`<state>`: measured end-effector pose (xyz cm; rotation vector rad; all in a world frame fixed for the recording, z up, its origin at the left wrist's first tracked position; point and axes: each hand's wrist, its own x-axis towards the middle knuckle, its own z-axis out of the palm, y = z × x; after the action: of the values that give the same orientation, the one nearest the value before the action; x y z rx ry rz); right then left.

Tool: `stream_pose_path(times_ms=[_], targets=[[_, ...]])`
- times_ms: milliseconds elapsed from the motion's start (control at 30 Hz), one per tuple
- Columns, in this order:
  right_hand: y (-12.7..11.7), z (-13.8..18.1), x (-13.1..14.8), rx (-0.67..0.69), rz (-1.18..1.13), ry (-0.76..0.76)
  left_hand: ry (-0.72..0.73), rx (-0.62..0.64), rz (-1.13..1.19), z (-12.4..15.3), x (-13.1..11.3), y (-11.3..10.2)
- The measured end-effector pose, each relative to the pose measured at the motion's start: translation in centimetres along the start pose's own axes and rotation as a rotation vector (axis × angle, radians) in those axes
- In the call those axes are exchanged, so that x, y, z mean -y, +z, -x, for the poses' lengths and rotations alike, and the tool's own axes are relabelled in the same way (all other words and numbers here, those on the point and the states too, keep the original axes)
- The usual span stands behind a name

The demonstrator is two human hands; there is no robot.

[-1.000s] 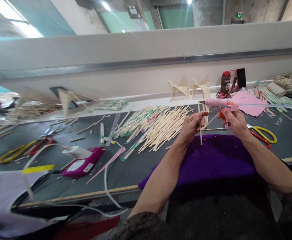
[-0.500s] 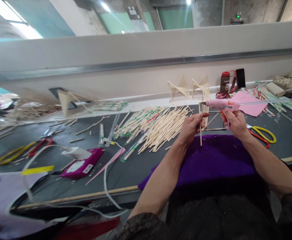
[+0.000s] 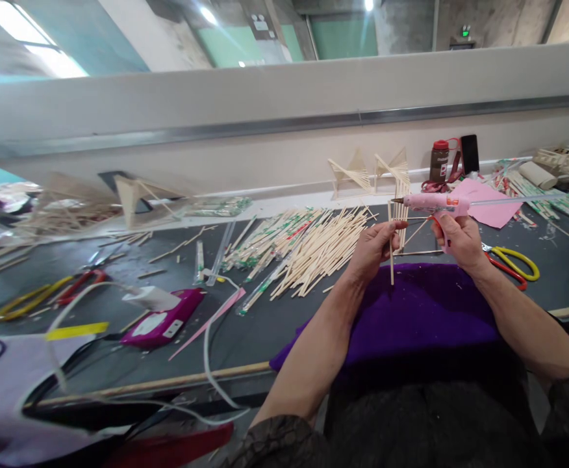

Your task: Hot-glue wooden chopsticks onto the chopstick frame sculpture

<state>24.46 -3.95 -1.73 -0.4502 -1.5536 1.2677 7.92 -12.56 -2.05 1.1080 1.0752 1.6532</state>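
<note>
My left hand [image 3: 376,247] pinches a thin wooden stick [image 3: 391,268], held upright above the purple cloth [image 3: 425,305]. Closed around the handle of a pink glue gun [image 3: 435,203] is my right hand [image 3: 462,239]. The gun's nozzle points left, close to the top of the stick, and a clear glue stick [image 3: 513,200] juts from its back. Behind my left fingers several parallel sticks form a slatted wooden frame [image 3: 400,214], partly hidden. Whether the nozzle touches the stick I cannot tell.
A heap of loose chopsticks [image 3: 321,260] lies left of my hands. Scissors [image 3: 513,260] rest by my right wrist. Farther left are a magenta power strip [image 3: 162,318], a white cable and more scissors [image 3: 36,302]. Stick models [image 3: 350,172], a bottle [image 3: 439,162] and a phone [image 3: 469,154] stand along the wall.
The glue gun has shifted very slightly to the right. Otherwise both hands keep their hold, and the whole view has drifted a little.
</note>
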Motion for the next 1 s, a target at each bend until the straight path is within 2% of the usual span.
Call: stream_pose_path(times_ms=[400,500,733,833,1000], targets=[[-0.1,0.0,0.4,0.035,-0.009,-0.007,0.034,-0.018,0.091,-0.2,-0.2,-0.5],[-0.3,-0.1,0.9,0.091,-0.007,0.039,0.082,-0.081,0.142,-0.5,-1.1,-1.7],[-1.0,0.1,0.3,0.269,0.016,0.087,0.175,-0.359,0.402,-1.0,-4.0,-5.0],[-1.1,0.3,0.1,0.301,0.083,0.073,0.21,-0.418,0.489,-1.0,-4.4,-5.3],[-1.2,0.5,0.0,0.33,0.182,0.03,0.19,-0.423,0.528,-0.9,-4.6,-4.7]])
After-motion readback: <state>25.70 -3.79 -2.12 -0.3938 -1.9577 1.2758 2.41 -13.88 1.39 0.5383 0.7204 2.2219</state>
